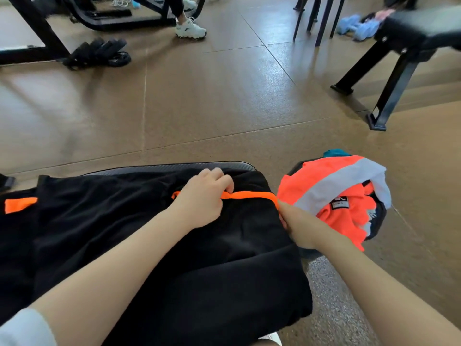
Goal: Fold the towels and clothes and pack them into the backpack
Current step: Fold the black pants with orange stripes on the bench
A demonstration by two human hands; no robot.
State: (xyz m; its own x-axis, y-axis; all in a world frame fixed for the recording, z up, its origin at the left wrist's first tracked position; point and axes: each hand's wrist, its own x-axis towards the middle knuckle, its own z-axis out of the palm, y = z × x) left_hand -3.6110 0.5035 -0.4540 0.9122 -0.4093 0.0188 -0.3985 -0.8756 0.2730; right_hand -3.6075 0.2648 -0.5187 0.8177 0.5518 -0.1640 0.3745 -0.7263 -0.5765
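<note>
A black garment [154, 258] with an orange strip [252, 195] lies spread over a black padded bench [174, 168] in front of me. My left hand [202, 198] has its fingers curled on the orange strip near the garment's far edge. At the right-hand corner, my right hand [298, 224] pinches the garment's edge where the strip ends. Just right of the bench sits a dark bag [378, 221] on the floor, with an orange-and-white garment [334, 193] bunched on top of it. A bit of teal cloth [335, 153] shows behind that.
Brown gym floor stretches ahead. A black bench frame [389, 78] stands at the right, blue dumbbells [356, 27] behind it. Black weight plates [99, 52] and machine legs lie far left. Another person's white sneaker [190, 28] is at the top.
</note>
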